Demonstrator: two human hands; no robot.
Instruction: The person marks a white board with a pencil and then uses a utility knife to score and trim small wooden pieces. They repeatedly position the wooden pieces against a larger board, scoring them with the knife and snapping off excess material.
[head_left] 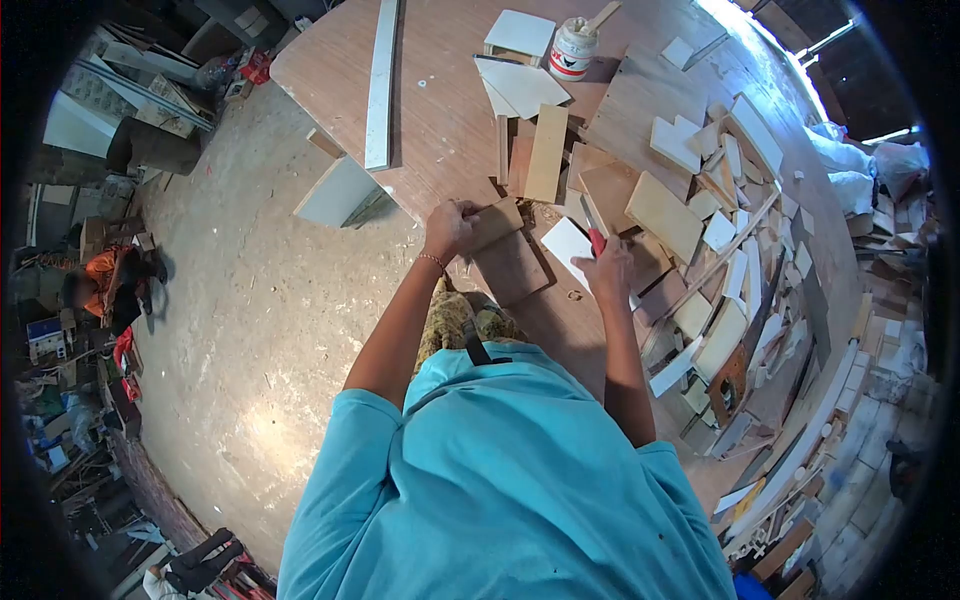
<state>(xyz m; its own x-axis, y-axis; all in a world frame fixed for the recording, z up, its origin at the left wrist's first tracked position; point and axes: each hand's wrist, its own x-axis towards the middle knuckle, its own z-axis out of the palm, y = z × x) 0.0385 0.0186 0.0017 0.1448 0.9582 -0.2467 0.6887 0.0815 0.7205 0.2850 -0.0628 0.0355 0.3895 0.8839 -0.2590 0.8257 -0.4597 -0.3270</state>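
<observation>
My left hand is closed round the near end of a small brown wood block, which lies over a flat brown board at the table's near edge. To the right, my right hand grips a red-handled tool with a thin pale blade pointing up and away. A white piece lies just left of that hand. Wood shavings are scattered beyond the block's far end. An upright-lying tan block is beyond them.
A long white strip lies on the wooden table. An open glue jar with a stick stands at the back. Wood offcuts are heaped at right. A person sits far left, beyond the floor.
</observation>
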